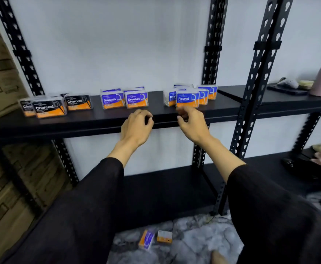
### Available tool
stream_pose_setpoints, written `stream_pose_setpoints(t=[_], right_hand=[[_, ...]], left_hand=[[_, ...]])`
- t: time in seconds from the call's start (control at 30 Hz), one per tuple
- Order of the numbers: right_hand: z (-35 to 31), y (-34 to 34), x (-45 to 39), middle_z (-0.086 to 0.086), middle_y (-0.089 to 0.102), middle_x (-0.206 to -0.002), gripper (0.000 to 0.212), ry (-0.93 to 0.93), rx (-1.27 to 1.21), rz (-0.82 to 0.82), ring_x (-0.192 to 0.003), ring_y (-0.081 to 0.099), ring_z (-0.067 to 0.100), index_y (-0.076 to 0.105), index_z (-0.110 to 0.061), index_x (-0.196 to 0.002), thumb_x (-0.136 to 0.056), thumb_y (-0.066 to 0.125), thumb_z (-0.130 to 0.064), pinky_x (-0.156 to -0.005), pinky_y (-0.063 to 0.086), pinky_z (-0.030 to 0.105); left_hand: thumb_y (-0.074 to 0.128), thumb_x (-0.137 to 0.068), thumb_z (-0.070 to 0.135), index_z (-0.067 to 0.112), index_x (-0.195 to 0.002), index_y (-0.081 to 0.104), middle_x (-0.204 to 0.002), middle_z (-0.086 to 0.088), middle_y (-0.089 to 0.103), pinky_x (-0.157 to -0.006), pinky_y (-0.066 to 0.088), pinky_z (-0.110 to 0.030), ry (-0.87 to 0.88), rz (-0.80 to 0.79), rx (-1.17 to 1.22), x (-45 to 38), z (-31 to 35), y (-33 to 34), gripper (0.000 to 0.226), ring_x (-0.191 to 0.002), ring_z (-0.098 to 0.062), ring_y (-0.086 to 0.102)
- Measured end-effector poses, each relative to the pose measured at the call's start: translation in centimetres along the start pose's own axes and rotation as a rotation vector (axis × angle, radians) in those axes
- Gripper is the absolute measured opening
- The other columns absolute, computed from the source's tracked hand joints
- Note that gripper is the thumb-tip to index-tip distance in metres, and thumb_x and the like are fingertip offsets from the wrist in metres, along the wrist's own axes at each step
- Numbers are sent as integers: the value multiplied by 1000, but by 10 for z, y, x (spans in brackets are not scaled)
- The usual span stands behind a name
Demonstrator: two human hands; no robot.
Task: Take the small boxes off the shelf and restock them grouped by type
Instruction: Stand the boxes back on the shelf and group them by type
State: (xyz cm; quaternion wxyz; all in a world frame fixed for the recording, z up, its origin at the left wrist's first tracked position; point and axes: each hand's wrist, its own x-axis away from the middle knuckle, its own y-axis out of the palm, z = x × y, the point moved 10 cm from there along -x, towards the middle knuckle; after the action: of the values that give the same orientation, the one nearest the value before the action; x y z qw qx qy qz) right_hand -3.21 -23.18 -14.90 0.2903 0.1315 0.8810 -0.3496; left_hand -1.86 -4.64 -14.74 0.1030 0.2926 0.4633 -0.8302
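Three groups: your small boxes stand sorted along the black shelf, each with an orange band at the bottom.
Charcoal boxes: black labels, white lettering, at the shelf's left end; you have three in view, the front two overlapping.
Smooth boxes: blue labels, two side by side in front near the middle, more just behind them.
Round boxes: blue labels, clustered toward the right, one in front and others staggered behind it.
Left hand: your fingers are loosely curled and hold nothing; it hangs in front of the shelf edge, below the Smooth boxes.
Right hand: your fingers are relaxed and half bent, empty, just below the front Round box; whether they touch it you cannot tell through the blur.
Floor boxes: two more lie on the marbled floor between your sleeves, one blue and orange, one showing an orange and white face.
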Motion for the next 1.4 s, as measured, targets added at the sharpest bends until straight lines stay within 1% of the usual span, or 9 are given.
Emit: stream_pose_setpoints(t=[0.2,0.37,0.5,0.67,0.9,1.07,1.17,1.3,1.4], right_hand=[[47,61,65,4,64,-112,28,145,138,-259,-98,61,23,60,-15,-118,-91,52,-21,-83,51,36],[125,139,139,11,62,-120,33,329,215,-560,-108,58,30,57,-13,-123,-92,53,-23,-89,50,40],[197,205,205,14,59,-125,36,459,240,-795,-114,56,32,55,-10,-126,-93,55,-23,-92,49,43],[280,277,284,15,57,-126,34,597,285,-973,-116,53,34,54,-8,-123,-91,53,-20,-93,47,41],[352,365,369,17,43,-138,53,675,291,-1115,-124,43,38,37,-12,-141,-92,54,-24,-98,43,45],[372,415,393,14,34,-146,65,633,259,-1106,-132,34,37,30,-16,-145,-88,60,-22,-103,39,45],[370,432,403,11,31,-148,78,521,297,-1108,-137,27,34,25,-18,-148,-83,66,-26,-108,33,48],[371,431,408,15,40,-135,71,502,339,-1031,-121,41,38,26,-17,-144,-87,64,-35,-95,39,45],[368,427,416,16,40,-131,73,557,300,-1057,-118,40,38,27,-14,-142,-84,68,-31,-88,42,44]], left_hand=[[46,-94,27,22,-106,64,-115,2,64,-77,43,-31,-136,-207,-50,58,-25,57,23,-105,-24,58],[46,-93,29,25,-104,63,-109,0,65,-78,47,-34,-285,-536,-106,133,-82,161,21,-95,-26,60],[48,-91,25,26,-95,65,-98,2,63,-74,41,-31,-424,-752,-115,195,-135,234,17,-83,-21,56],[49,-91,25,28,-97,64,-103,0,62,-75,43,-31,-587,-925,-124,265,-211,319,16,-93,-25,60],[55,-88,21,18,-122,59,-117,-19,63,-87,48,-38,-681,-1014,-113,363,-291,417,34,-107,-37,59],[65,-82,28,33,-144,36,-120,-18,52,-92,48,-39,-822,-953,-13,407,-321,452,69,-107,-38,55],[70,-79,33,38,-149,21,-131,-16,44,-100,44,-44,-832,-928,22,420,-328,465,86,-117,-36,50],[70,-78,28,39,-148,21,-125,-16,42,-92,48,-46,-822,-873,21,421,-330,471,85,-108,-38,54],[68,-78,18,38,-146,25,-123,-14,41,-90,48,-39,-824,-856,49,418,-323,468,84,-107,-34,53]])
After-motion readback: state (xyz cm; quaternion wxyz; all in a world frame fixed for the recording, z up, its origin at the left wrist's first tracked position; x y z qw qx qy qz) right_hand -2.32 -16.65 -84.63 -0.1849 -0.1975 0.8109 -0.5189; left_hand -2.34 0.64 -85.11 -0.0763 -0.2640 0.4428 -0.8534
